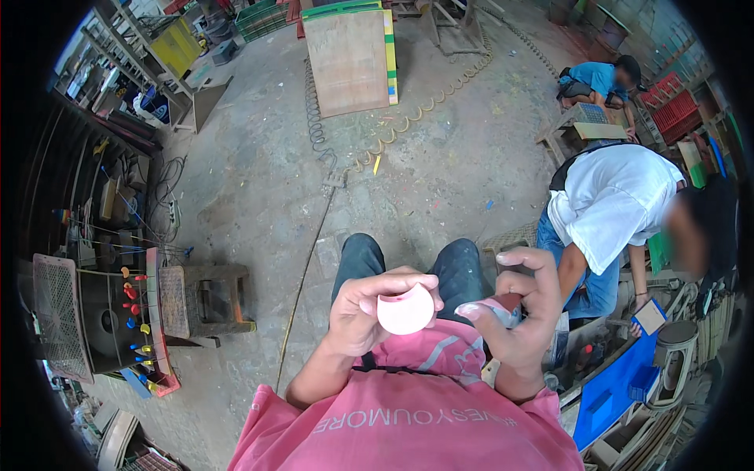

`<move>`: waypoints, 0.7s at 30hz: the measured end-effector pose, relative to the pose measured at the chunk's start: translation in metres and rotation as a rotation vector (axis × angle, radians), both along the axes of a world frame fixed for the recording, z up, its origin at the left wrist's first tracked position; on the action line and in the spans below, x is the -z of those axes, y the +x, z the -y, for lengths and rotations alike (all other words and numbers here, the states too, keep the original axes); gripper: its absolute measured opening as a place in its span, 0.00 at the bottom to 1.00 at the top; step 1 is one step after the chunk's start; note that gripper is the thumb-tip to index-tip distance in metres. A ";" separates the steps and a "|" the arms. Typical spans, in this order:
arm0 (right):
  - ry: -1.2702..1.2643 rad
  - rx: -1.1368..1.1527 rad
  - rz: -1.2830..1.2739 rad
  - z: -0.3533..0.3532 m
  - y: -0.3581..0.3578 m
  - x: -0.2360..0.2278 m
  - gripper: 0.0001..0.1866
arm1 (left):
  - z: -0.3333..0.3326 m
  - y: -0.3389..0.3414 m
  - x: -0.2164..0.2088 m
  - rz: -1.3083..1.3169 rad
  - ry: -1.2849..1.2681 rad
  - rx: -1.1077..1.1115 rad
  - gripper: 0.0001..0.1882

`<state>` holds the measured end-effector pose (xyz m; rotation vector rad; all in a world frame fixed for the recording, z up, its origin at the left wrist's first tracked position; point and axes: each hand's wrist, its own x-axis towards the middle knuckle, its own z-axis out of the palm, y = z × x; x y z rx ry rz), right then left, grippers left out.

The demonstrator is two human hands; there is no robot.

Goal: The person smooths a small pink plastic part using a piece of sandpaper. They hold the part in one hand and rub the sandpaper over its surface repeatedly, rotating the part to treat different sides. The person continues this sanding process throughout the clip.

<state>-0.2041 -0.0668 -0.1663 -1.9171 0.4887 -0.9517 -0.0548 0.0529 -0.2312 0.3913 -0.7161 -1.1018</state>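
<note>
beyond the pink shirt [408, 396], a notched disc [405, 312] is pinched by the left hand [363, 314] and, right of that grip, a reddish piece [510, 301] seemingly by the right hand [531, 331].

One line of pale capital lettering [416, 421], partly legible, runs across the pink shirt [408, 449].

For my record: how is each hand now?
Left hand: closed, holding a pale notched disc.
Right hand: holding a brown-and-white piece, kind unclear.
</note>
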 end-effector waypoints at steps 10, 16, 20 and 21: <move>-0.085 -0.205 -0.030 -0.012 0.010 0.000 0.29 | -0.003 -0.003 -0.008 0.194 0.075 -0.089 0.31; -0.062 -0.059 -0.030 0.004 0.020 0.003 0.27 | -0.002 -0.001 -0.001 0.265 0.124 -0.124 0.31; -0.097 -0.089 -0.012 0.006 0.020 -0.001 0.27 | -0.001 -0.003 0.000 0.223 0.114 -0.141 0.29; -0.095 -0.131 -0.008 0.004 0.018 -0.001 0.27 | -0.001 -0.003 0.000 0.204 0.107 -0.130 0.29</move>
